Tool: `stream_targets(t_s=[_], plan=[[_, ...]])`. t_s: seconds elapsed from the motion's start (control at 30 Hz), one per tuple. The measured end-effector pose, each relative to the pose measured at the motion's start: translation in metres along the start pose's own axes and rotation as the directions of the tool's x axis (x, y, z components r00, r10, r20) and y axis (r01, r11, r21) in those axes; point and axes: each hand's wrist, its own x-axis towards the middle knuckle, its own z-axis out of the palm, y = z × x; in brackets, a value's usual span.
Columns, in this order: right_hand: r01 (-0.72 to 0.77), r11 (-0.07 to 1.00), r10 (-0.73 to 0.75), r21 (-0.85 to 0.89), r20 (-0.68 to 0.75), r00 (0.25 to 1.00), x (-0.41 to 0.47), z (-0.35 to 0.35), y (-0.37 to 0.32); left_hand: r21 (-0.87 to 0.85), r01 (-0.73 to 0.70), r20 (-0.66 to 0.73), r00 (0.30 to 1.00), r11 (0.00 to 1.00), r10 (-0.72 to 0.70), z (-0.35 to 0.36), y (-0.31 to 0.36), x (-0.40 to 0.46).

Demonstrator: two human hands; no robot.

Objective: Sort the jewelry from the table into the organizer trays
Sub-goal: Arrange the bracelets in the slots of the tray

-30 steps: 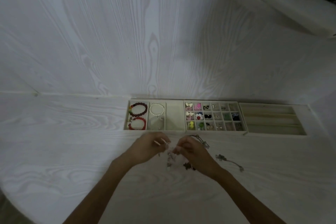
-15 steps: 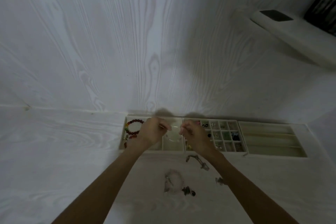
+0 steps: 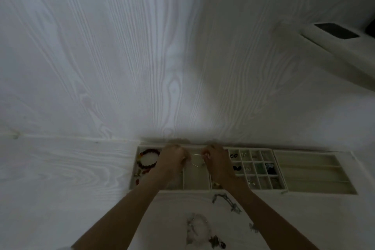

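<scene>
I see both hands have moved up from the table, my left hand (image 3: 172,158) and right hand (image 3: 216,159) pinching the thin gold chain (image 3: 196,160) over the cream bracelet tray (image 3: 195,180), ready to drop

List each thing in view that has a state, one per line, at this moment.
Left hand: pinching one end of the thin bangle.
Right hand: pinching the other end.
Thin bangle: held above the left tray's right compartment.
Left tray: dark bead bracelet inside.
Grid tray: small pieces in many cells.
Right tray: slots look empty.
Loose jewelry: unsorted on the table.
</scene>
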Motion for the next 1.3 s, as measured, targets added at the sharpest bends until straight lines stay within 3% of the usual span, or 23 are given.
stream_targets(t_s=[0.13, 0.33, 0.47, 0.57, 0.67, 0.77, 0.9, 1.13, 1.3], plan=[[-0.035, 0.992, 0.031, -0.123, -0.035, 0.999, 0.004, 0.002, -0.001, 0.207, -0.134, 0.018, 0.991, 0.969, 0.133, 0.003, -0.005, 0.001], [-0.089, 0.987, 0.086, -0.134, -0.033, 0.996, 0.010, 0.008, 0.001, 0.266, -0.227, 0.024, 0.973, 0.937, 0.229, 0.013, -0.005, -0.005], [0.059, 0.986, -0.081, -0.154, -0.138, 0.987, 0.005, 0.003, 0.006, 0.341, -0.309, 0.118, 0.951, 0.888, 0.286, 0.017, -0.007, -0.012], [0.229, 0.902, -0.255, -0.366, -0.024, 0.967, -0.001, -0.011, 0.008, 0.393, -0.326, 0.167, 0.945, 0.860, 0.282, 0.012, -0.006, -0.014], [0.343, 0.813, -0.313, -0.470, 0.144, 0.939, -0.001, -0.011, 0.012, 0.444, -0.324, 0.209, 0.944, 0.835, 0.256, 0.005, -0.005, -0.014], [0.347, 0.797, -0.293, -0.495, 0.186, 0.938, 0.002, -0.003, 0.015, 0.444, -0.352, 0.261, 0.931, 0.824, 0.257, 0.005, -0.009, -0.012], [0.326, 0.813, -0.299, -0.483, 0.135, 0.945, 0.003, -0.003, 0.009, 0.468, -0.351, 0.308, 0.925, 0.811, 0.223, 0.004, -0.015, -0.012], [0.327, 0.850, -0.333, -0.414, 0.059, 0.941, 0.000, -0.015, 0.007, 0.475, -0.388, 0.201, 0.922, 0.790, 0.332, 0.000, -0.010, -0.007], [0.585, 0.640, -0.495, -0.498, 0.315, 0.810, -0.018, -0.014, 0.021, 0.584, -0.449, 0.264, 0.893, 0.676, 0.365, 0.004, -0.012, -0.003]])
